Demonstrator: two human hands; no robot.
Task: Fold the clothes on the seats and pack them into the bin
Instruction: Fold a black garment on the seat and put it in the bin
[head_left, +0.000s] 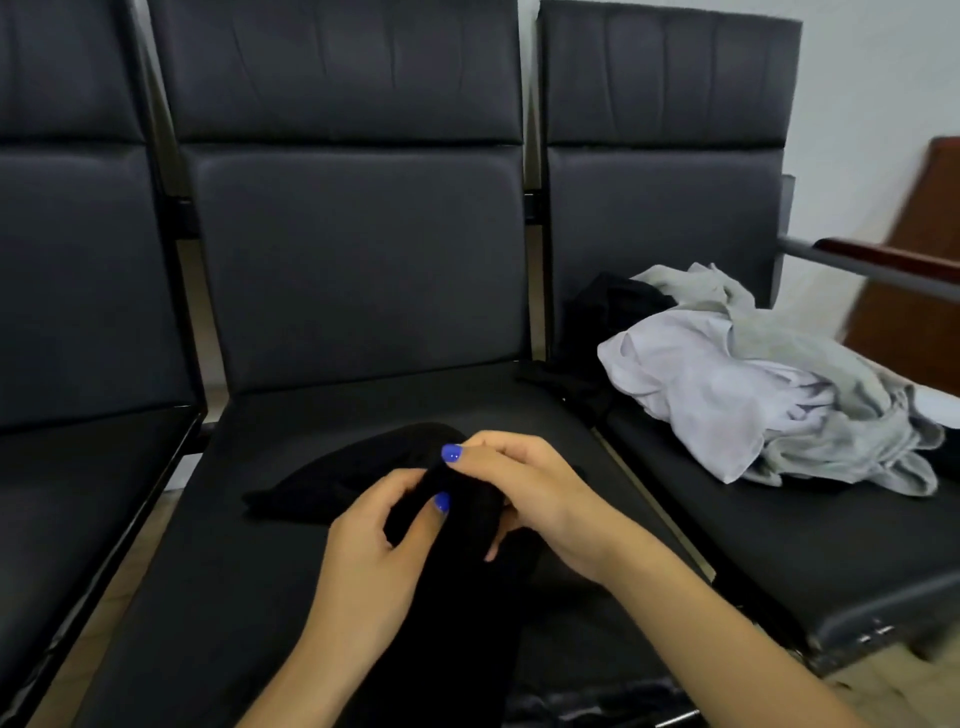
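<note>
A black garment hangs bunched and upright over the middle seat, its top edge pinched from both sides. Another black piece lies flat on that seat just behind it. On the right seat sits a crumpled heap of pale grey clothes, with dark cloth beside it at the backrest.

Both forearms reaching in from the lower edge, converging at centre. Left hand curling its fingers, thumb pinching dark cloth. Right hand gripping the same cloth from above, knuckles raised, wrist bent.
</note>
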